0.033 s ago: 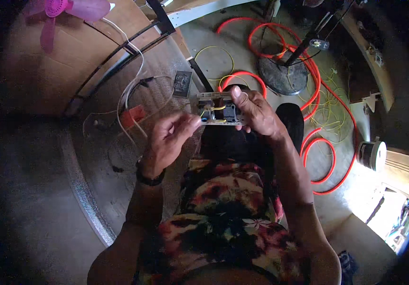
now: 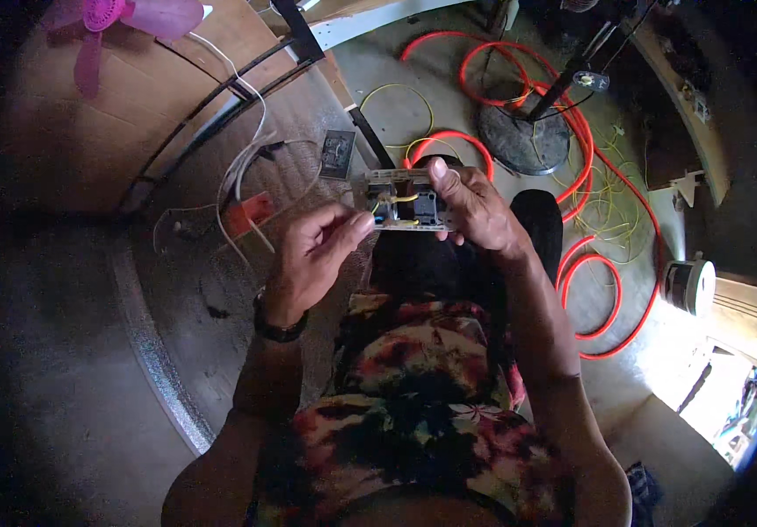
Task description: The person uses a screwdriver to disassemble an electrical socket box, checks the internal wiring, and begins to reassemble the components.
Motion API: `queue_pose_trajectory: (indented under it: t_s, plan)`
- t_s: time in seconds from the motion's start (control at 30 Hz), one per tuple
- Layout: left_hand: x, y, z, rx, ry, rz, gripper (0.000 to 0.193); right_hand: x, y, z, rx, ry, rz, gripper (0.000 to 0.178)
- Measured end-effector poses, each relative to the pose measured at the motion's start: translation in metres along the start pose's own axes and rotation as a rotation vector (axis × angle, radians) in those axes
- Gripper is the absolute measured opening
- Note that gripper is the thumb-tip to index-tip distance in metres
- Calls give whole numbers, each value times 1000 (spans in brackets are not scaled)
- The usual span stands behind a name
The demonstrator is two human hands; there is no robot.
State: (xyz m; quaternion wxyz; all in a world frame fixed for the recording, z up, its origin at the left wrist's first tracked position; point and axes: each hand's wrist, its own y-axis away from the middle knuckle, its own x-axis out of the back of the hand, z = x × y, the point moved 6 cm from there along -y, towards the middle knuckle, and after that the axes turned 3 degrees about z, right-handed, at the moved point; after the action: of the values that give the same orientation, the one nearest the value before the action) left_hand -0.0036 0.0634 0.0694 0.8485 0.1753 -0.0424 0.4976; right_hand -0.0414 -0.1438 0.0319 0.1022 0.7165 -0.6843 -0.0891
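My right hand [image 2: 481, 211] grips an electrical wall plate [image 2: 426, 209] by its right end, thumb on top and fingers beneath. The plate's back faces up, with dark modules and short yellow wires [image 2: 403, 200] across it. My left hand [image 2: 321, 250] is closed in a pinch at the plate's left end, beside a yellow-green wire. What lies between its fingertips is too small to make out. A dark band [image 2: 280, 329] circles my left wrist. The plate is above my dark-clad legs [image 2: 427, 263].
A dark rectangular plate [image 2: 338, 154] lies beyond my left hand, with white cables and a red-orange piece [image 2: 249, 213] nearby. Orange hose [image 2: 591, 158] and yellow wire coil around a round stand base [image 2: 523, 136]. A white bucket [image 2: 702, 288] stands right; a pink fan [image 2: 101, 13] is upper left.
My left fingertips have shifted very slightly at the plate's left end. The right hand and the plate hold almost the same position.
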Motion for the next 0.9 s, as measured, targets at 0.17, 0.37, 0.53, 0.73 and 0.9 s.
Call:
queue_pose_trajectory:
  t_s: [0.17, 0.37, 0.53, 0.73, 0.9]
  plan:
    - [-7, -1, -2, -156, -7, 16, 13, 0, 0, 6, -14, 49, -12, 76]
    - [-6, 1, -14, -155, 101, 52, 9, -3, -1, 3, -79, 49, -41, 75]
    - [-1, 4, -22, -42, 240, 145, 15, -10, -2, 2, -131, -77, -84, 73]
    - [-3, -3, -31, -23, 368, 122, 14, -14, -8, 10, -154, -108, -113, 75]
    - [-5, -9, -13, 9, 31, 79, 15, -12, -7, 11, -169, -74, -101, 73]
